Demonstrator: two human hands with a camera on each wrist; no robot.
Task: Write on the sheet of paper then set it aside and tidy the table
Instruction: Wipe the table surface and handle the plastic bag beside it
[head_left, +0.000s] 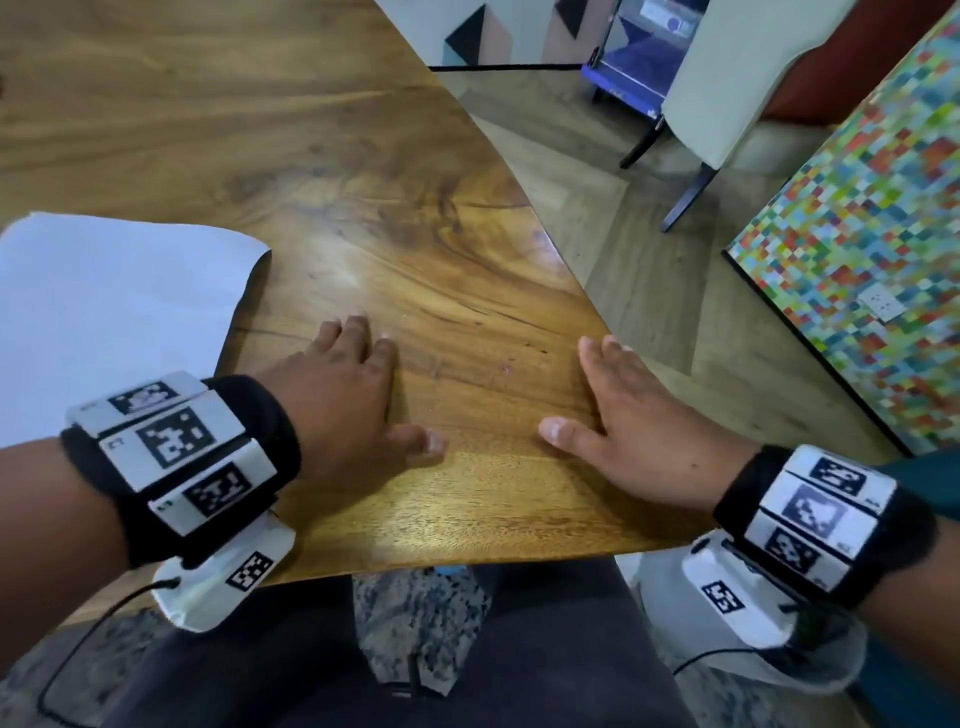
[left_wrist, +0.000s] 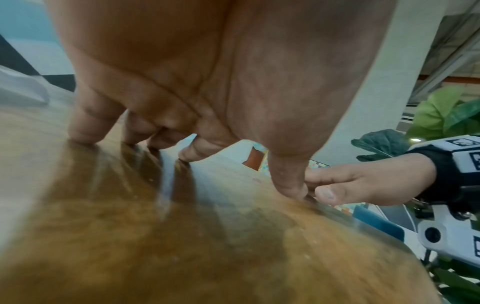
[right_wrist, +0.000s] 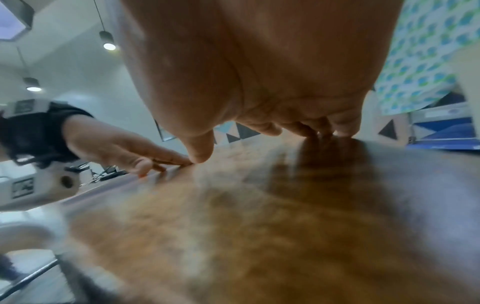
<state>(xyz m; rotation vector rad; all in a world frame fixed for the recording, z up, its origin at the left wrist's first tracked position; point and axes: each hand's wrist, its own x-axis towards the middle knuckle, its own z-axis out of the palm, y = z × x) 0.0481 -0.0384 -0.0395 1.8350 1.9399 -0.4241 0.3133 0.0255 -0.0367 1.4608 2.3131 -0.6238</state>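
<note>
Hands flat on the surface, sheet at left.

The sheet of paper (head_left: 104, 306) lies left of the left hand (head_left: 337, 395), just beside it and not touching. Both hands rest empty with fingers straight on the surface (head_left: 467, 291); the right hand (head_left: 628, 415) lies farther from the sheet.
</note>
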